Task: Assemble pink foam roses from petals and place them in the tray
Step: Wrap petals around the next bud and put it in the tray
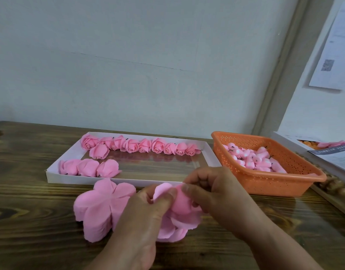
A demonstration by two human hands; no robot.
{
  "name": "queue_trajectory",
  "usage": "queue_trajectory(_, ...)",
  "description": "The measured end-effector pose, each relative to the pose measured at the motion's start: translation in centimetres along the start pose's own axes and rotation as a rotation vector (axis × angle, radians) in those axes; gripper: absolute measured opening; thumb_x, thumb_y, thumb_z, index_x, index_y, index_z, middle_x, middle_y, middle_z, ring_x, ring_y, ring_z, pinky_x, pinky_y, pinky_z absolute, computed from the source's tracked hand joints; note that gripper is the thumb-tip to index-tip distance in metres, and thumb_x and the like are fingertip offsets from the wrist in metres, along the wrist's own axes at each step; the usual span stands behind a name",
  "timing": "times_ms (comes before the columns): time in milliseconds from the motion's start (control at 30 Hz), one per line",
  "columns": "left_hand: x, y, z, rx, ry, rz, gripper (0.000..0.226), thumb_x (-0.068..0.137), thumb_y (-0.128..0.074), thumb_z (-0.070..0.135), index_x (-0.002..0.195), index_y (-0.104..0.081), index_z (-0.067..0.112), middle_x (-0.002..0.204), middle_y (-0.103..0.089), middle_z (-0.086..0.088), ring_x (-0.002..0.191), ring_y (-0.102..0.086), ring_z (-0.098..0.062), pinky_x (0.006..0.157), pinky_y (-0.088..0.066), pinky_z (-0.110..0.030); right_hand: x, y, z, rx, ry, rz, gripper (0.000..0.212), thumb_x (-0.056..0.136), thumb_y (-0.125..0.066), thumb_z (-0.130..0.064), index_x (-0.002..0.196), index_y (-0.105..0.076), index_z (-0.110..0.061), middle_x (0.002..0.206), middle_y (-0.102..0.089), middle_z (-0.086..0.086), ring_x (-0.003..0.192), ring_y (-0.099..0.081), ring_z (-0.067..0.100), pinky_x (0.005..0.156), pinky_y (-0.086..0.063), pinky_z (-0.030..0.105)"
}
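where a dark wooden worktop [31, 221] meets a pale wall [128, 55], a white tray [117, 180] holds finished roses [142, 146], an orange basket [265, 181] holds pink buds [255, 158], and left hand [146, 209] and right hand [212, 190] fingers pinch a half-wrapped rose [182, 203] beside a petal stack [101, 209].

Left hand [148, 203] and right hand [210, 188] close together, near centre. Fingers curled, pinching a pink petal [179, 201]. Forearms angled inward.
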State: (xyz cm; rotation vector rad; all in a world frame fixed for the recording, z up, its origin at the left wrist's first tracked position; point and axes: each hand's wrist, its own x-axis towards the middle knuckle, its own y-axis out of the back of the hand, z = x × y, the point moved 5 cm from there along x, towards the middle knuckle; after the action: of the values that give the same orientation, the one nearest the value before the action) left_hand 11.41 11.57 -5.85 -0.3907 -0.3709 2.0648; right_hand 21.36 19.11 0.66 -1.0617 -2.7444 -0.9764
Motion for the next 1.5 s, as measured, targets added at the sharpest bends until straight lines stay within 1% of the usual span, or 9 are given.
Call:
queue_trajectory(167,0.5,0.7,-0.1,0.088,-0.035,0.089,0.019,0.094,-0.058,0.015,0.101,-0.066,-0.001,0.063,-0.064,-0.008,0.05,-0.058,-0.017,0.043,-0.043,-0.022,-0.3,-0.3,-0.4,-0.09,-0.005,-0.121,0.011,0.074,-0.075,-0.014,0.081,-0.066,-0.014,0.07,-0.067,0.008,0.056,-0.054,0.009,0.053,-0.048,0.035)
queue_trajectory(333,0.6,0.6,0.1,0.119,-0.087,0.126,0.014,0.092,-0.059,0.015,0.096,-0.071,0.007,0.07,-0.072,-0.005,0.057,-0.066,-0.011,0.043,-0.047,-0.018,-0.3,0.1,-0.8,-0.274,0.061,-0.115,0.012,0.074,-0.067,-0.01,0.079,-0.063,-0.02,0.059,-0.056,-0.01,0.051,-0.045,0.001,0.047,-0.036,0.017)
queue_trajectory(500,0.4,0.5,0.5,0.114,-0.104,0.086,0.013,0.091,-0.059,0.012,0.093,-0.071,0.006,0.063,-0.07,-0.003,0.049,-0.062,-0.006,0.04,-0.044,-0.015,-0.2,0.4,-1.5,-0.327,0.125,-0.12,0.01,0.077,-0.064,-0.008,0.08,-0.064,-0.018,0.057,-0.051,-0.006,0.051,-0.04,0.003,0.048,-0.033,0.02)
queue_trajectory(633,0.1,0.0,0.6,0.151,-0.053,-0.038,0.018,0.095,-0.055,0.014,0.081,-0.062,0.003,0.048,-0.056,0.001,0.035,-0.047,-0.007,0.037,-0.036,-0.017,-0.3,0.4,-2.0,-0.333,0.159,-0.223,0.025,0.079,-0.062,-0.007,0.095,-0.063,-0.026,0.062,-0.054,-0.004,0.053,-0.044,0.002,0.05,-0.035,0.016)
queue_trajectory(800,0.0,0.1,0.6,0.172,-0.038,-0.083,0.021,0.094,-0.058,0.015,0.075,-0.06,0.006,0.048,-0.054,0.0,0.039,-0.046,-0.011,0.039,-0.033,-0.015,-0.4,0.4,-2.3,-0.347,0.184,-0.256,0.019,0.079,-0.064,-0.004,0.083,-0.068,-0.022,0.058,-0.054,-0.015,0.05,-0.045,0.002,0.049,-0.032,0.011)
queue_trajectory(967,-0.1,0.6,0.6,0.221,-0.137,-0.03,0.023,0.092,-0.057,0.016,0.085,-0.077,0.009,0.079,-0.073,-0.014,0.073,-0.067,-0.026,0.064,-0.051,-0.034,-0.4,0.9,-1.5,-0.314,0.111,-0.165,0.016,0.082,-0.066,-0.005,0.083,-0.069,-0.02,0.055,-0.055,-0.024,0.048,-0.047,0.0,0.048,-0.034,0.011)
queue_trajectory(1100,0.0,0.8,0.5,0.308,-0.112,0.097,0.03,0.094,-0.056,0.019,0.076,-0.078,0.012,0.082,-0.073,-0.018,0.09,-0.067,-0.041,0.088,-0.052,-0.056,-0.5,0.6,-1.7,-0.332,0.125,-0.188,0.014,0.082,-0.065,-0.003,0.084,-0.07,-0.016,0.056,-0.054,-0.022,0.051,-0.048,-0.001,0.05,-0.035,0.01)
queue_trajectory(1300,0.0,1.1,0.2,0.256,-0.033,0.129,0.036,0.093,-0.055,0.015,0.064,-0.073,0.004,0.07,-0.072,-0.014,0.067,-0.068,-0.027,0.06,-0.053,-0.033,-1.2,0.2,-2.0,-0.423,0.223,-0.278,0.02,0.079,-0.064,0.001,0.083,-0.07,-0.018,0.073,-0.06,-0.013,0.067,-0.055,0.0,0.06,-0.04,0.011)
queue_trajectory(1500,-0.3,0.6,0.4,0.395,-0.096,0.079,0.035,0.095,-0.052,0.031,0.07,-0.076,0.03,0.074,-0.075,0.002,0.083,-0.069,-0.018,0.085,-0.051,-0.037,-1.0,0.3,-2.5,-0.528,0.26,-0.33,0.024,0.08,-0.06,-0.001,0.085,-0.07,-0.022,0.078,-0.058,-0.015,0.074,-0.056,0.003,0.064,-0.041,0.013)
